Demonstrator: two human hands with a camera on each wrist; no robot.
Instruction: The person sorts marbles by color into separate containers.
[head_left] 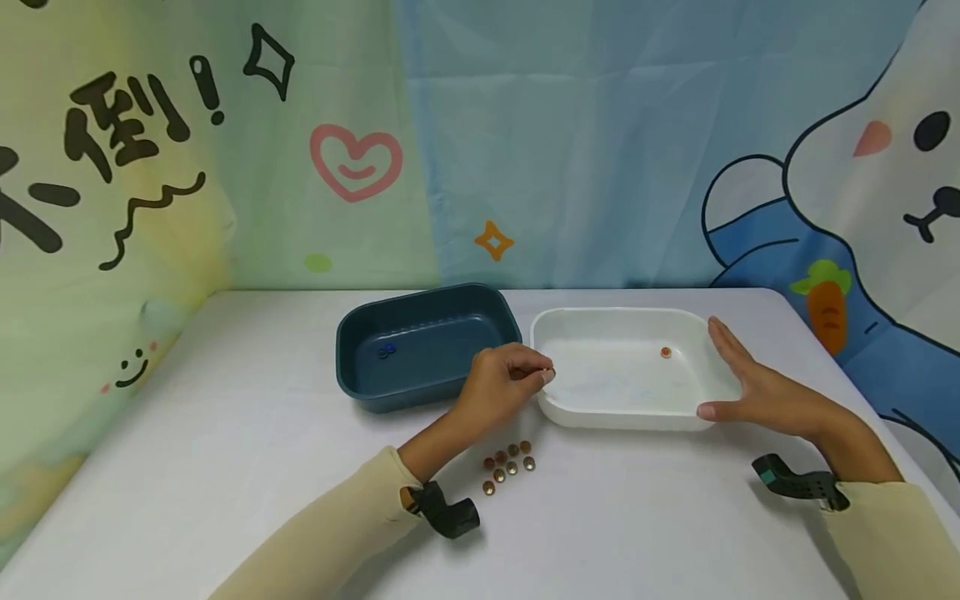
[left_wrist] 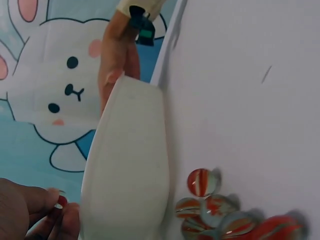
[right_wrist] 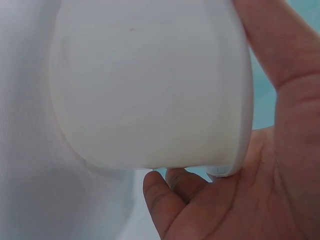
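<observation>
Thumb and fingertips of my left hand pinch a red-and-clear glass marble just at the left rim of a white rectangular tray. My right hand grips the tray's right end, with the thumb at the near corner and fingers round the far corner; the right wrist view shows them spread about the tray's wall. Inside the tray lies one orange-red marble. On the table, in front of the tray, several red-streaked glass marbles sit in a loose cluster near my left wrist.
A dark blue rectangular tray stands left of the white one, slightly turned, with a few blue marbles inside. Behind the white table hangs a printed cloth.
</observation>
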